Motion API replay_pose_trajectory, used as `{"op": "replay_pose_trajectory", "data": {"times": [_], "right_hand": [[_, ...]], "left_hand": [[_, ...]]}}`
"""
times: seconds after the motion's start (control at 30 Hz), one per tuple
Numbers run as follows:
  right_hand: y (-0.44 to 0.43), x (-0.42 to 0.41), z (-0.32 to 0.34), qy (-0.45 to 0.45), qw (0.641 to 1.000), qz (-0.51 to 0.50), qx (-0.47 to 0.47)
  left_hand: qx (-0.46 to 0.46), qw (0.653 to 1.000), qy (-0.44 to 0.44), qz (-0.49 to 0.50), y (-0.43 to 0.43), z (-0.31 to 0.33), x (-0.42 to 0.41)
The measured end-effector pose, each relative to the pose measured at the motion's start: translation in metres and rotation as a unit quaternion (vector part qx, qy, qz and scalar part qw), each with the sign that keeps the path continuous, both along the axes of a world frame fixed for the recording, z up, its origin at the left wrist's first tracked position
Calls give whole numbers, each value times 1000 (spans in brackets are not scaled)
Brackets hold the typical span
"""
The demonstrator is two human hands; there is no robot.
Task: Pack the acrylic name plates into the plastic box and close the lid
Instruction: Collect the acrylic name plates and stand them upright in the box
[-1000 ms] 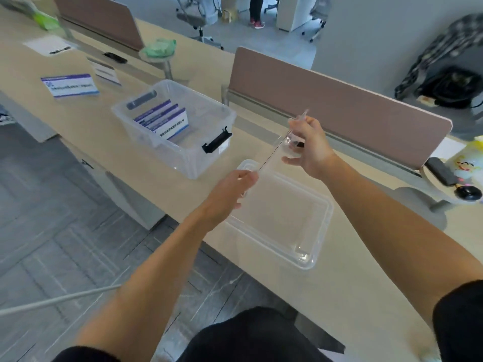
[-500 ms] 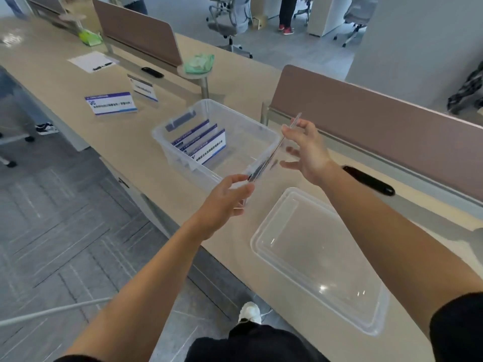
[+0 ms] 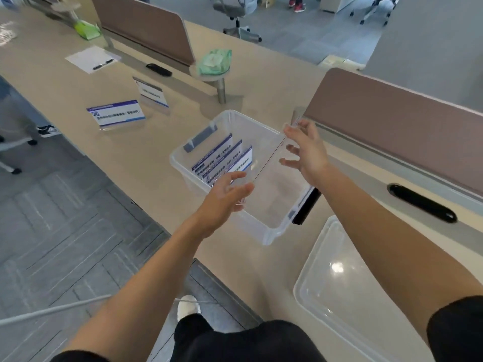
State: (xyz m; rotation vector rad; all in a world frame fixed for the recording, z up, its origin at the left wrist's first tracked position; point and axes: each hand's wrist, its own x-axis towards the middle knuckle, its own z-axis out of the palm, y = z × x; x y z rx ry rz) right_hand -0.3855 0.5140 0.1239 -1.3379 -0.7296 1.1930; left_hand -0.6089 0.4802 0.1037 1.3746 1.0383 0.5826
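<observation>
Altogether six name plates were counted in the head view, the only view logged. Three printed plates [image 3: 222, 163] stood on edge in a row inside the box [image 3: 261, 231]. Two more sat out on the desk [image 3: 130, 158]: a leaning plate [image 3: 116, 114] and an upright plate [image 3: 153, 96] beyond it. One clear plate [image 3: 269, 159] was in the hands. Also counted: one box, one lid [image 3: 366, 296], two hands.

The clear plate was seen edge-on as a thin tilted line over the open box, just right of the printed row, with its far end higher. It spanned the gap between the hands. The left hand [image 3: 224, 197] held the near end, thumb and fingers loosely curled round it. The right hand [image 3: 305, 150] pinched the far end with its upper fingertips, the lower fingers spread. Exact contact was hard to read because the plate is see-through.

The lid lay flat on the desk, right of the box and apart from it. The box carried a black latch [image 3: 305, 205] at its near end and a grey latch [image 3: 200, 138] at the far end. The right forearm crossed above the near end and hid part of the rim. Beyond the box were a green bag [image 3: 214, 61] on a small round stand, a paper sheet [image 3: 91, 58] and two brown dividers [image 3: 392, 126].
</observation>
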Motion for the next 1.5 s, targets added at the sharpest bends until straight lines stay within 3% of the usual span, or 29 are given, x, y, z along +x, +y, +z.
{"op": "replay_pose_trajectory", "data": {"times": [0.3,0.47,0.67,0.73,0.8,0.9,0.97,1.07,1.2,1.5], "right_hand": [[59,-50,8,-70,994,-79,-32],[70,-66,10,-7,991,-105,-78],[81,-49,-12,15,986,-125,-112],[87,-38,-26,29,987,-109,-114],[94,-31,-47,22,988,-85,-124],[102,-24,-83,-25,987,-47,-149],[102,-25,-103,-52,983,-31,-172],[103,-33,-127,-69,975,-12,-211],[107,-36,-150,-74,967,-18,-244],[114,-42,-178,-1,961,-82,-263]], "left_hand": [[-15,992,-37,-121,109,-30,-42],[-33,984,-58,-167,148,-30,-50],[-17,956,41,-291,186,-31,-45],[32,947,79,-311,199,-31,-46],[137,939,112,-296,215,-34,-49],[314,889,222,-248,243,-54,-53],[381,847,302,-214,259,-69,-54],[436,812,339,-186,279,-81,-54],[430,811,348,-191,296,-87,-46],[304,872,350,-159,307,-93,-45]]}}
